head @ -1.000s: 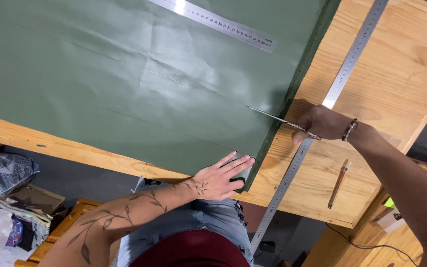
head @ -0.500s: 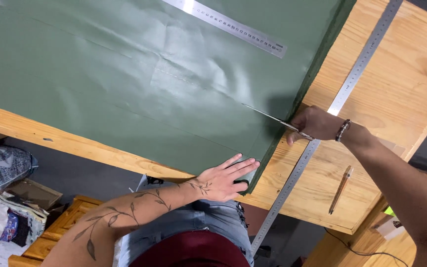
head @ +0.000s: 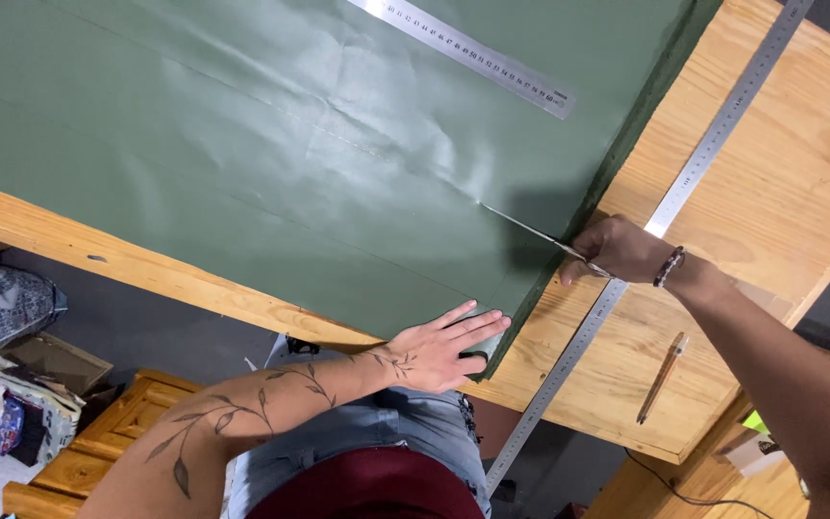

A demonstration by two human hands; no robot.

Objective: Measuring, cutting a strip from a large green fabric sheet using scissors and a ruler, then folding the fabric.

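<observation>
The right hand (head: 620, 252) is closed around scissors (head: 530, 231) whose blades bite into the green fabric (head: 242, 163) just ahead of it. The left hand (head: 449, 344), fingers flat and spread, presses the fabric's near corner. If that hand slips, the cloth could bunch and the cut wander. The fabric is smooth, creased and matte, spread between and beyond both hands.

workshop, wooden workbench (head: 780, 221), steel rulers (head: 477, 56), green fabric (head: 242, 144)
</observation>
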